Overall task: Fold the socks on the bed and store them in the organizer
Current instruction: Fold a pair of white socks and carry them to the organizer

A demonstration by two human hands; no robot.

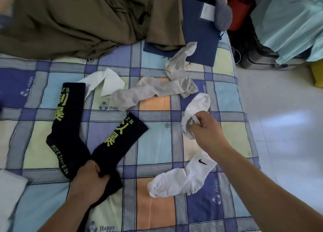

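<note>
black socks [70, 126] cross, cuffs pointing away, left hand [89, 181] pinching.

Black socks [70, 126] yellow-lettered; checked bedsheet [153, 126]; blanket [78, 21] perhaps olive.

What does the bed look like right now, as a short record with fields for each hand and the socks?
left hand: grips the black socks where they cross
right hand: pinches a white sock
grey socks: loose, mid-bed
swoosh sock: lies near the right forearm
surface: checked sheet
organizer: not identifiable
</note>
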